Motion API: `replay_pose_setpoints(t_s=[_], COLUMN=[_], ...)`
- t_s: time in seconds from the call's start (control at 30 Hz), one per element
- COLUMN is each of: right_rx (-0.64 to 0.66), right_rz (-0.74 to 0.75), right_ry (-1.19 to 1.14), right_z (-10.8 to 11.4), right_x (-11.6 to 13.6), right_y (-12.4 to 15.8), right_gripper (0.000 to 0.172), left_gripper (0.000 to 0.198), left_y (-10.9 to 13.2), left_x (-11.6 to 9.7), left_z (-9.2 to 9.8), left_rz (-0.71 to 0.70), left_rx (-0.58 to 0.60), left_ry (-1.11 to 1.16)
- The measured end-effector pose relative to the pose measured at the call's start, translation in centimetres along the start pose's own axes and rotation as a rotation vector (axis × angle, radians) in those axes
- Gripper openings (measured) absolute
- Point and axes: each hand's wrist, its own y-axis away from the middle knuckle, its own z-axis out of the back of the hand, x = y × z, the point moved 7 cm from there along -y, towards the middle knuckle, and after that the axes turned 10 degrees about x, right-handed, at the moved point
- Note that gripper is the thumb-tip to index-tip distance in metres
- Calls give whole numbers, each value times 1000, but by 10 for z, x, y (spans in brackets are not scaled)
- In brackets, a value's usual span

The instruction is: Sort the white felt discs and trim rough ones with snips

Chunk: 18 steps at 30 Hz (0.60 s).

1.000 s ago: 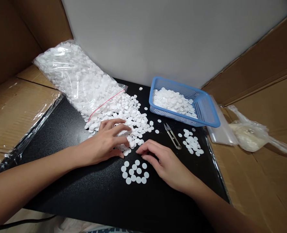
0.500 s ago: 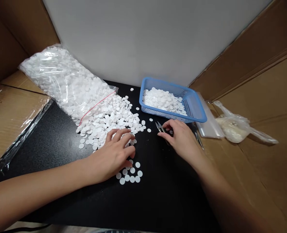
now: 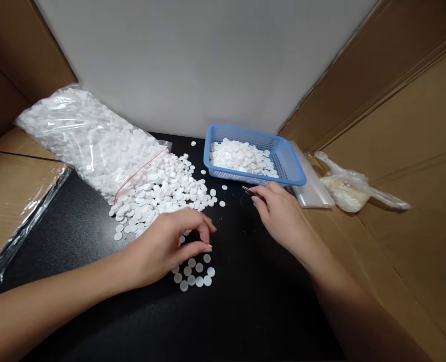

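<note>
My left hand (image 3: 170,241) hovers over a small cluster of white discs (image 3: 194,274) on the black table (image 3: 245,301), thumb and fingers curled toward each other; whether a disc sits between them I cannot make out. My right hand (image 3: 279,211) is closed around small thread snips (image 3: 248,189), whose tip pokes out near the blue basket (image 3: 288,161). A loose pile of white discs (image 3: 162,193) spills from a clear zip bag (image 3: 87,141) at the left.
The blue basket holds more white discs. A flat clear bag (image 3: 313,186) and a plastic bag with pale contents (image 3: 349,191) lie on cardboard at the right. Cardboard walls and a white backboard enclose the table.
My right hand went from beside the disc cluster to the snips near the basket and closed on them. My left hand lifted off the pile and curled above the cluster.
</note>
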Motion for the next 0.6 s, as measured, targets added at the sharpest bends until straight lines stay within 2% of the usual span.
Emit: replay_pose_setpoints(t_s=[0.1,0.23,0.37,0.6], right_rx=[-108,-28,16,-18], right_rz=[166,313,386,443], right_ry=[-116,-273,-326,-243], right_z=[20,22,13,8], right_x=[32,68,84,89], right_y=[14,30,42,47], right_gripper=[36,39,38,37], left_gripper=[22,30,27,17], left_y=[1,3,6,6], left_x=[14,27,35,34], left_z=[-3,-9,-14,-13], left_rz=[244,348,404,389], left_rx=[-28,-149,-181,-165], left_ry=[535,970,1118,1095])
